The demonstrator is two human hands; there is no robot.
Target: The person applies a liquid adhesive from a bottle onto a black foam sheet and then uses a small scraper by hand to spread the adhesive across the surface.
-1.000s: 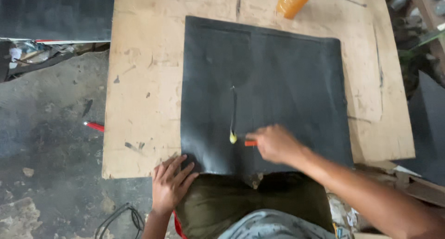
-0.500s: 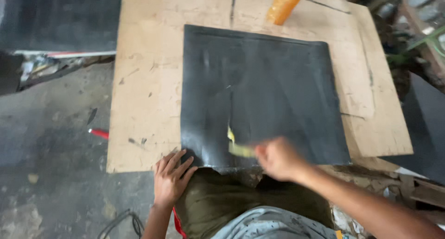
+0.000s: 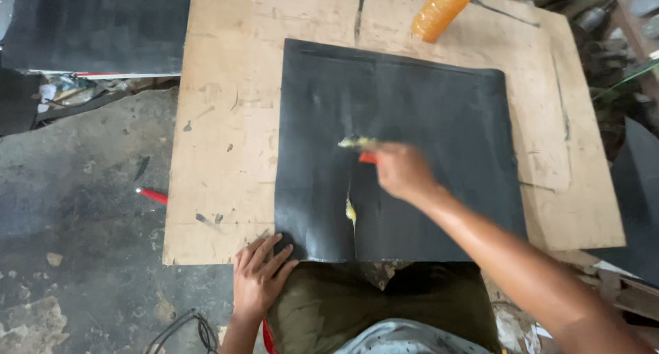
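Pale scuffed plywood counter (image 3: 226, 121) fills frame centre. Black rubber sheet (image 3: 425, 121) lies flat on it, slit w/ yellow glue mid-bottom. Left hand (image 3: 257, 278), bottom centre, open, pins sheet's corner. Right hand (image 3: 401, 170), blurred, closed on red-handled brush (image 3: 364, 148), spreading glue. Orange bottle (image 3: 443, 7) up top.
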